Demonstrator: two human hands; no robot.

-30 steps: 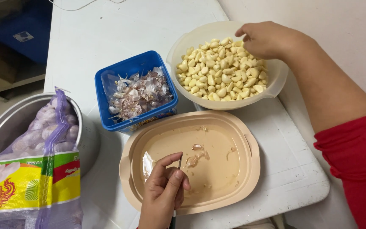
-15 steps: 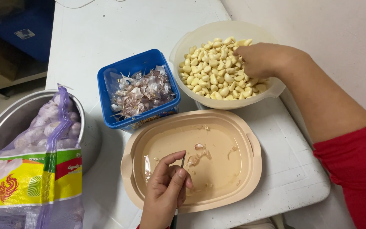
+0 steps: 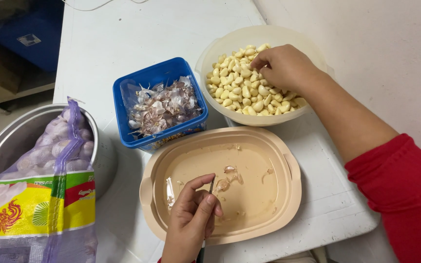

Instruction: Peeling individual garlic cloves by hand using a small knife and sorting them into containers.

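Left hand (image 3: 191, 219) cut off at bottom edge, closed around thin knife (image 3: 210, 186); blade barely visible, handle hidden. Poised over beige tray (image 3: 288, 170) at table's near edge, peel scraps inside. Right hand (image 3: 281, 65) curled, fingertips down among peeled garlic cloves (image 3: 235, 90) in pale bowl (image 3: 210, 53) by right edge; anything pinched unclear. Blue tub (image 3: 123, 97) of skins mid-table. Mesh garlic bag (image 3: 49, 195) in metal pot (image 3: 1, 141), partly out of frame. White table (image 3: 123, 34); pale wall right.

Purple mesh garlic bag (image 3: 49, 160), yellow-red-green label (image 3: 30, 207), apparently in metal pot (image 3: 6, 141).
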